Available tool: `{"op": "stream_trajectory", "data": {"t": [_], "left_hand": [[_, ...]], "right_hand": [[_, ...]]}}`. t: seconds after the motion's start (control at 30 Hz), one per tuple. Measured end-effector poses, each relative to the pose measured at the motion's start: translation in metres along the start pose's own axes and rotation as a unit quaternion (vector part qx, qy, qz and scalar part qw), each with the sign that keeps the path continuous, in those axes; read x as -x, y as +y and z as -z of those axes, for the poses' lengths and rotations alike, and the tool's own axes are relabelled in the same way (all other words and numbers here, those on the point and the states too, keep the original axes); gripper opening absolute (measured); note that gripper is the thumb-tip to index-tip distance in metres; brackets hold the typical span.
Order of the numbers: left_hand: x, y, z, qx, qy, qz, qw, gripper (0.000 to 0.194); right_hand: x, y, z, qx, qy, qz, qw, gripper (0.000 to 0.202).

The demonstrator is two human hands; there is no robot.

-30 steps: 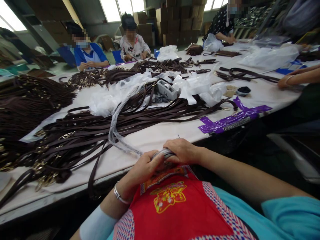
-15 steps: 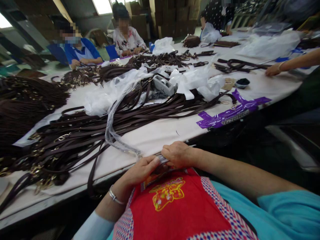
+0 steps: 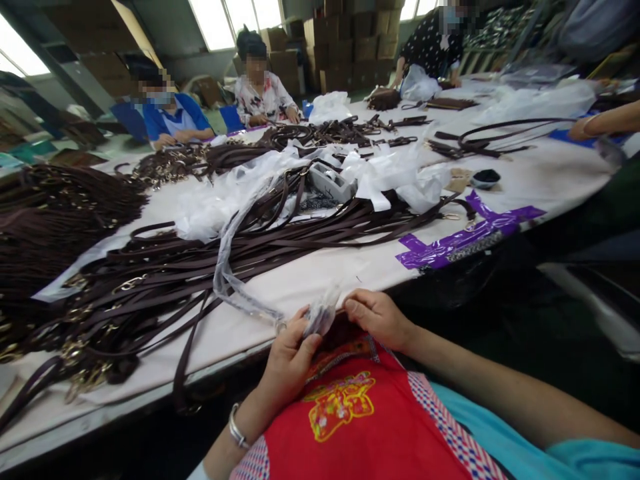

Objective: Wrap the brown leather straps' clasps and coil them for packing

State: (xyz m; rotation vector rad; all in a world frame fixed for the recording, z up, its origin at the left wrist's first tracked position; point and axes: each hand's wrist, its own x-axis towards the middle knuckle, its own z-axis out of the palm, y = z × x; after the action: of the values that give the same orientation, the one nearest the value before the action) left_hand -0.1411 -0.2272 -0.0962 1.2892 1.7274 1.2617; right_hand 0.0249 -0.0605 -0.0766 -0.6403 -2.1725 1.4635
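Note:
At the table's front edge, my left hand (image 3: 293, 353) is closed on a crumpled piece of clear plastic wrap (image 3: 323, 317), which sticks up past the fingers. My right hand (image 3: 377, 319) is just to its right, thumb and fingers pinched together; what they grip, if anything, is too small to tell. A long strip of clear plastic (image 3: 225, 267) curves from the pile down to a spot beside my left hand. Behind both hands lie many dark brown straps (image 3: 190, 280) with metal clasps, heaped on the pale tabletop (image 3: 300, 283).
Purple tape (image 3: 450, 240) covers the table edge at right. White plastic bags (image 3: 210, 193) and a grey box (image 3: 330, 181) lie among the straps. A small dark bowl (image 3: 485, 179) stands at right. Several co-workers sit or stand around the table; one co-worker's hand (image 3: 583, 128) handles a strap.
My hands have moved slightly apart, and the plastic in my left hand now stands up, crumpled. The co-worker's hand at right has moved right with a strap lifted into a loop.

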Motion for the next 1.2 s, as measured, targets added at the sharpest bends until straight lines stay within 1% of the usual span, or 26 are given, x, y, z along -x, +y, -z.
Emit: {"op": "stream_trajectory", "data": {"t": [0.03,0.1,0.2,0.27,0.33,0.43,0.5,0.53,0.57,0.6,0.63,0.67,0.7,0.73,0.77,0.8,0.87,0.93,1.0,1.1,1.2], "left_hand": [[-0.002,0.003,-0.002,-0.022,0.0,-0.02,1.0,0.022],[-0.007,0.008,-0.007,-0.048,0.009,-0.033,0.998,0.022],[-0.01,0.014,-0.013,-0.068,0.027,-0.025,0.997,0.023],[-0.009,0.015,-0.016,-0.08,0.033,-0.025,0.996,0.023],[-0.008,0.014,-0.019,-0.082,0.035,-0.017,0.996,0.023],[-0.005,0.012,-0.022,-0.074,0.035,-0.005,0.997,0.023],[-0.004,0.011,-0.023,-0.084,0.042,-0.012,0.995,0.022],[-0.004,0.011,-0.023,-0.096,0.048,-0.024,0.994,0.022],[-0.004,0.011,-0.023,-0.112,0.055,-0.043,0.991,0.021],[-0.005,0.012,-0.022,-0.13,0.063,-0.068,0.987,0.02],[-0.006,0.013,-0.021,-0.15,0.071,-0.096,0.981,0.019],[-0.007,0.015,-0.019,-0.173,0.077,-0.126,0.974,0.017],[-0.009,0.016,-0.018,-0.198,0.083,-0.153,0.965,0.015],[-0.01,0.018,-0.016,-0.224,0.088,-0.177,0.954,0.014],[-0.012,0.021,-0.015,-0.249,0.094,-0.197,0.944,0.013],[-0.013,0.023,-0.013,-0.271,0.1,-0.213,0.933,0.012],[-0.016,0.029,-0.011,-0.306,0.114,-0.239,0.914,0.009],[-0.017,0.034,-0.01,-0.331,0.123,-0.259,0.899,0.008],[-0.017,0.038,-0.009,-0.356,0.123,-0.273,0.885,0.008],[-0.016,0.042,-0.008,-0.396,0.116,-0.271,0.87,0.008],[-0.016,0.041,-0.007,-0.421,0.112,-0.253,0.864,0.008]], "right_hand": [[0.001,-0.004,-0.007,-0.022,-0.015,-0.007,1.0,0.029],[0.001,-0.011,-0.018,-0.029,0.004,-0.006,1.0,0.024],[0.0,-0.014,-0.029,0.008,0.042,-0.011,0.999,0.031],[0.002,-0.012,-0.033,0.057,0.043,-0.001,0.997,0.033],[0.005,-0.009,-0.034,0.111,0.016,0.033,0.993,0.029],[0.007,-0.005,-0.033,0.156,-0.068,0.077,0.983,0.025],[0.006,-0.004,-0.03,0.149,-0.12,0.082,0.978,0.025],[0.007,-0.005,-0.027,0.139,-0.135,0.077,0.978,0.025],[0.007,-0.006,-0.024,0.132,-0.136,0.069,0.98,0.026],[0.008,-0.008,-0.02,0.132,-0.117,0.061,0.982,0.025],[0.008,-0.01,-0.016,0.143,-0.075,0.059,0.985,0.025],[0.009,-0.013,-0.012,0.162,-0.016,0.067,0.984,0.024],[0.009,-0.017,-0.008,0.186,0.047,0.089,0.977,0.021],[0.009,-0.019,-0.004,0.212,0.098,0.121,0.965,0.018],[0.009,-0.022,-0.001,0.237,0.125,0.159,0.95,0.016],[0.008,-0.024,0.002,0.259,0.128,0.194,0.938,0.018],[0.004,-0.024,0.004,0.289,0.091,0.238,0.923,0.023],[0.001,-0.023,0.004,0.306,0.068,0.248,0.917,0.021],[-0.003,-0.022,0.002,0.316,0.065,0.243,0.915,0.02],[-0.004,-0.024,-0.001,0.333,0.061,0.249,0.908,0.021],[-0.001,-0.027,-0.006,0.346,0.049,0.31,0.884,0.022]]}}
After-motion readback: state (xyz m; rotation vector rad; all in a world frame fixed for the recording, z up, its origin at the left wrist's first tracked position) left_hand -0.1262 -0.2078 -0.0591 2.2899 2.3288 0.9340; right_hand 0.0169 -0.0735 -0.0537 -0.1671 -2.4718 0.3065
